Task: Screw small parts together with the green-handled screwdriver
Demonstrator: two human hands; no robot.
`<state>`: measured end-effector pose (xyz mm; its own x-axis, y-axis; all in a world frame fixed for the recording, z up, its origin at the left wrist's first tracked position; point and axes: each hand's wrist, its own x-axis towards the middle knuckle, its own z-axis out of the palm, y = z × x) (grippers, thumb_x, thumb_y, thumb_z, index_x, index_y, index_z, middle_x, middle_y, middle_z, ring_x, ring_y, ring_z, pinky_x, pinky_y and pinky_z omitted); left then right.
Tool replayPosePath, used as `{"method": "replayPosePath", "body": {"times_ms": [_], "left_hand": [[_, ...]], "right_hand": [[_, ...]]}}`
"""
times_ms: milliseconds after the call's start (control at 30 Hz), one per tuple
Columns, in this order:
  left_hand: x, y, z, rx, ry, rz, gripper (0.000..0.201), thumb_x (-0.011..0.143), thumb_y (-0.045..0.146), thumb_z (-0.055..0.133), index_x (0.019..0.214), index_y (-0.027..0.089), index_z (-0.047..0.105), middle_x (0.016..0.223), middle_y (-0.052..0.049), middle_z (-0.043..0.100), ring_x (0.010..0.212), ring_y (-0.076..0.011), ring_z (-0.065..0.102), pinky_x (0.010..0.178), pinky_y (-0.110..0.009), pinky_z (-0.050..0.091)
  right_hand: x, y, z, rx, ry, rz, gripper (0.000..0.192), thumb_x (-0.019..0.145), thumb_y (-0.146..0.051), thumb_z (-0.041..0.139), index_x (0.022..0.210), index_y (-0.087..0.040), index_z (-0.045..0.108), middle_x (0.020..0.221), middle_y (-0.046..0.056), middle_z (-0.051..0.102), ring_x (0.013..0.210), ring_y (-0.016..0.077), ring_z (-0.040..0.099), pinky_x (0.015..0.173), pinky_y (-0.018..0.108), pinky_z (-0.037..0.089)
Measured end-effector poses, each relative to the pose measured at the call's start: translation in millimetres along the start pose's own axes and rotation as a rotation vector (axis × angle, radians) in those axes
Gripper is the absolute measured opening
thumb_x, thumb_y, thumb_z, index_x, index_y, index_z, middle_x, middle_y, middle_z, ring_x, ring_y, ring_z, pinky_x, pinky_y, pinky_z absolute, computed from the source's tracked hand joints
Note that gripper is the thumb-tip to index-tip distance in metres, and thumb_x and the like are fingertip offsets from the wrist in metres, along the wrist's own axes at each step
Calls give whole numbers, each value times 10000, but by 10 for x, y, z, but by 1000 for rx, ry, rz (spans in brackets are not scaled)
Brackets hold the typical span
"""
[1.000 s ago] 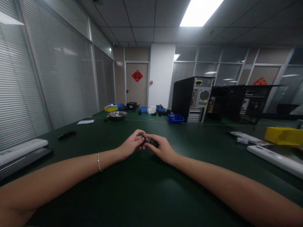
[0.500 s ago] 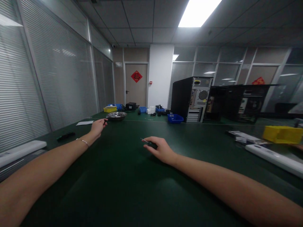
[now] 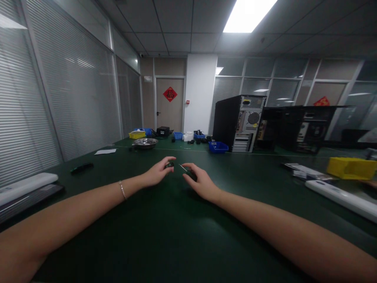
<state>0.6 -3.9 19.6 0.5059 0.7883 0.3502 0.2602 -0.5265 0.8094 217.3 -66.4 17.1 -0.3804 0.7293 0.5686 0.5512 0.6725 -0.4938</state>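
Observation:
My right hand [image 3: 202, 182] is closed around a small screwdriver [image 3: 191, 173] with a dark handle, just above the green table [image 3: 165, 239]. Its thin metal shaft points up and to the left. Facing it is my left hand [image 3: 157, 171], thumb and index finger curved around a small dark thing [image 3: 169, 165] that is too blurred to name. A narrow gap separates the fingers from the screwdriver's tip. Behind the left hand stands a shiny metal bowl [image 3: 145, 144], with something small and dark beside its left edge.
A black computer tower [image 3: 226, 122] stands at the back right behind a blue bin [image 3: 218, 147]. On the right are a yellow bin [image 3: 350, 168] and a long white bar [image 3: 341, 196]. Left lie white paper [image 3: 105, 151], a dark green tool [image 3: 81, 168] and another white bar [image 3: 29, 188].
My left hand has moved right and closer, from beside the metal bowl to just left of the screwdriver. My right hand has barely moved; the shaft has tilted slightly.

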Motion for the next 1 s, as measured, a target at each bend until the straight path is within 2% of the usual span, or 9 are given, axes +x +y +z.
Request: {"method": "replayPosePath", "body": {"times_ms": [33, 100, 233, 400, 533, 700, 1000], "left_hand": [[-33, 51, 76, 11, -70, 35, 396, 832, 277, 504, 1212, 184, 442, 861, -32, 588, 686, -134, 514, 635, -258, 420], [-80, 104, 160, 23, -112, 72, 311, 861, 261, 451, 1160, 174, 453, 898, -43, 585, 689, -132, 518, 645, -268, 432], [-93, 92, 162, 38, -80, 94, 239, 845, 237, 474, 1063, 156, 527, 939, -53, 579, 767, -149, 550, 715, -290, 456], [-76, 73, 157, -34, -46, 83, 269, 818, 220, 521, 1074, 145, 550, 972, -63, 593, 813, -162, 577, 771, -320, 473], [-98, 91, 175, -72, -23, 84, 268, 798, 208, 552, 1056, 137, 570, 912, -56, 613, 793, -163, 590, 763, -323, 481], [-120, 123, 170, -30, -23, 80, 261, 786, 204, 569, 1037, 147, 618, 991, -70, 631, 865, -181, 596, 818, -329, 468], [-136, 126, 155, -7, -36, 108, 260, 809, 234, 552, 1041, 141, 625, 888, -61, 638, 764, -158, 586, 736, -290, 469]], "right_hand": [[7, 14, 16, 0, 2, 4, 343, 865, -256, 496, 1204, -203, 485, 947, 44, 624, 794, 163, 574, 707, 291, 453], [19, 41, 37, 1, -1, -15, 333, 866, -238, 489, 1197, -202, 491, 963, 45, 619, 808, 162, 566, 715, 290, 445], [33, 89, 35, 0, -16, -64, 310, 852, -212, 510, 1159, -219, 545, 1076, 56, 604, 952, 187, 549, 825, 327, 423], [24, 124, 4, -75, -25, -41, 311, 848, -224, 527, 1153, -241, 584, 958, 52, 619, 845, 176, 566, 745, 304, 437], [9, 124, -28, -137, -45, -35, 325, 847, -231, 533, 1166, -247, 590, 904, 47, 608, 797, 168, 562, 704, 281, 432], [5, 134, -51, -184, -65, -71, 360, 845, -229, 538, 1200, -274, 570, 903, 43, 607, 811, 170, 567, 716, 278, 429], [-11, 140, -62, -211, -65, -125, 374, 850, -224, 525, 1218, -288, 549, 944, 35, 604, 816, 161, 572, 728, 272, 436]]}}
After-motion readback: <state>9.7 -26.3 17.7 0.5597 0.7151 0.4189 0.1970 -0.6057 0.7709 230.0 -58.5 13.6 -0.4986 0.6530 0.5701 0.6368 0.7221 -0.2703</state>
